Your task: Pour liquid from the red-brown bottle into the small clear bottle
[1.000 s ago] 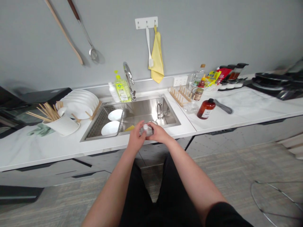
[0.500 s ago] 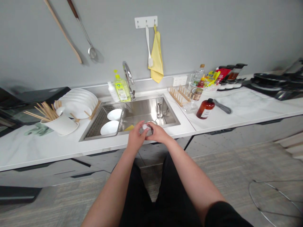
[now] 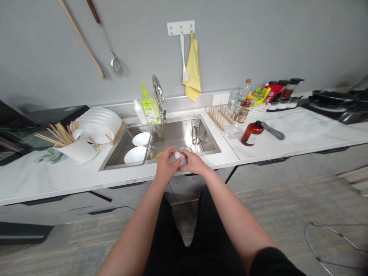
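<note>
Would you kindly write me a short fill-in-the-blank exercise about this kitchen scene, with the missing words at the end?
1. With the left hand and right hand holding a small clear object, the brown bottle stands to the person's ____.
2. The brown bottle's cap is coloured ____.
3. In the wire basket, the number of white bowls is ____.
4. The cloth hanging from the hook rack is coloured ____.

Missing words: right; black; two; yellow.

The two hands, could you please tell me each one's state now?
Left hand: closed, holding a small clear object.
Right hand: closed, holding the same object.
</note>
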`<state>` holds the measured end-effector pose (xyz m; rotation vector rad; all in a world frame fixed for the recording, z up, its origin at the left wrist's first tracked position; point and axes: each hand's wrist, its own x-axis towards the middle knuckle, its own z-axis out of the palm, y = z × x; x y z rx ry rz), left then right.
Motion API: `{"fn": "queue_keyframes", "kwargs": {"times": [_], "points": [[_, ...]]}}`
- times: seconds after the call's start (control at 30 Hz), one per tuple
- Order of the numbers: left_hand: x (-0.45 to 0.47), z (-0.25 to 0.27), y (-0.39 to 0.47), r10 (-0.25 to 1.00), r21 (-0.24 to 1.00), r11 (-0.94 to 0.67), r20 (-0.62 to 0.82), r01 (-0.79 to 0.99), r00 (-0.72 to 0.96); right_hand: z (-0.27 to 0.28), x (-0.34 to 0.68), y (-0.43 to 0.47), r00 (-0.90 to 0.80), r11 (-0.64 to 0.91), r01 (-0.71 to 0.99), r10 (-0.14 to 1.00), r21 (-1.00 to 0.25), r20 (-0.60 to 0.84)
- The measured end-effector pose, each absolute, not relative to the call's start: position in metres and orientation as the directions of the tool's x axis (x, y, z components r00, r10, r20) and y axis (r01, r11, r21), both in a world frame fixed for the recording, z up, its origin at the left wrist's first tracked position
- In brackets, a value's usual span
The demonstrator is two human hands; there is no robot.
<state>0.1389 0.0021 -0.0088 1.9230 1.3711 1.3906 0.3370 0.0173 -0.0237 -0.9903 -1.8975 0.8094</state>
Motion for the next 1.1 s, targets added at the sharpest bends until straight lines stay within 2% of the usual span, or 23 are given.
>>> {"fn": "queue_keyframes", "kwargs": {"times": [0.07,0.17,0.27,0.37,0.47,0.6,0.67,0.73,0.83,0.97,1.1], "points": [[0.145,-0.013,0.001,0.879,0.807,-0.408,0.473,0.426,-0.056,-0.024,0.337,0.018,-0.354,0.488,0.316,0.857,-0.814,0.376],[0.15,-0.02,-0.001,0.887,0.849,-0.405,0.455,0.34,-0.08,-0.023,0.338,0.017,-0.355,0.48,0.331,0.861,-0.812,0.364],[0.142,-0.024,0.0,0.887,0.847,-0.439,0.462,0.299,-0.006,-0.022,0.339,0.016,-0.349,0.47,0.354,0.869,-0.809,0.352],[0.117,-0.021,0.009,0.865,0.822,-0.502,0.48,0.267,0.147,-0.024,0.34,0.017,-0.353,0.454,0.364,0.875,-0.814,0.33],[0.079,-0.018,0.028,0.839,0.737,-0.54,0.509,0.407,0.192,-0.027,0.339,0.018,-0.34,0.434,0.362,0.886,-0.825,0.317],[0.043,-0.025,0.054,0.857,0.471,-0.459,0.457,0.753,0.237,-0.03,0.339,0.02,-0.322,0.421,0.365,0.894,-0.831,0.311],[0.039,-0.032,0.061,0.857,0.345,-0.454,0.422,0.822,0.296,-0.031,0.338,0.021,-0.316,0.412,0.364,0.898,-0.835,0.306],[0.041,-0.038,0.063,0.85,0.269,-0.46,0.41,0.846,0.331,-0.032,0.337,0.021,-0.315,0.413,0.346,0.897,-0.843,0.31],[0.043,-0.043,0.065,0.844,0.239,-0.457,0.421,0.857,0.333,-0.033,0.334,0.018,-0.254,0.403,0.297,0.907,-0.866,0.336],[0.037,-0.045,0.069,0.841,0.283,-0.465,0.437,0.839,0.319,-0.03,0.347,0.01,-0.058,0.306,0.224,0.952,-0.925,0.3],[0.034,-0.045,0.072,0.832,0.313,-0.488,0.449,0.815,0.326,-0.017,0.4,0.002,0.141,0.299,0.382,0.916,-0.875,0.375]]}}
